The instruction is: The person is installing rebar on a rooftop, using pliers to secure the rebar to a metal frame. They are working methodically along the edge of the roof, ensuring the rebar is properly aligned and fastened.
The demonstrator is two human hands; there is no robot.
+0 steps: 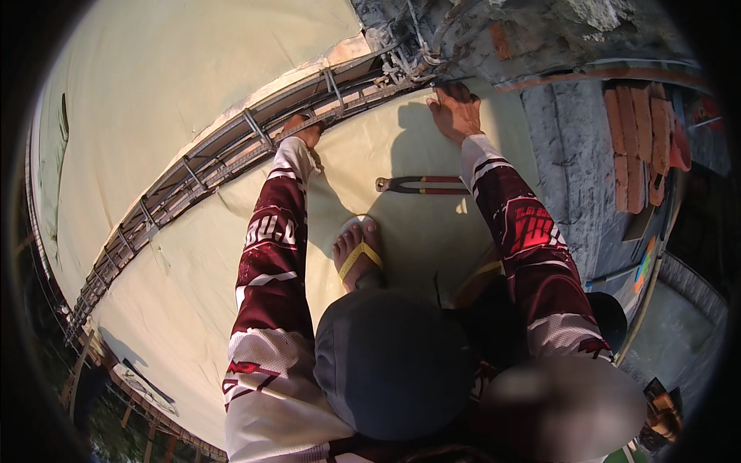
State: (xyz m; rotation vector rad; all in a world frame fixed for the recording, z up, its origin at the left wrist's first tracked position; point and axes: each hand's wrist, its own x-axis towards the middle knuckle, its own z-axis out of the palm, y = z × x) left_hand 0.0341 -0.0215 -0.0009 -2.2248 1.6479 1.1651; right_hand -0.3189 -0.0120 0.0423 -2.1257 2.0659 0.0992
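Two hands apart, can't tell my grips: left hand (306, 133) at rebar cage (256, 128), right hand (456, 113) nearby; pincers (409, 180) on sheet (208, 270).

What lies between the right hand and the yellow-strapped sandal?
In the head view, pincers lie on the pale sheet between the right hand and sandal.

The bar cage (185, 171) is dull grey tinged with brown, crossing pale cream-yellow sheeting (193, 270). On that cream, the pincers (424, 190) show red, yellow and black handles and a tan-grey head. Both sleeves are maroon with white streaks, the left sleeve (272, 208) with white lettering, the right sleeve (521, 204) with bright red. The sandal strap (361, 255) is yellow, the cap (390, 363) dark blue-grey. Far right, bricks (637, 147) are orange-red beside grey concrete (567, 154).
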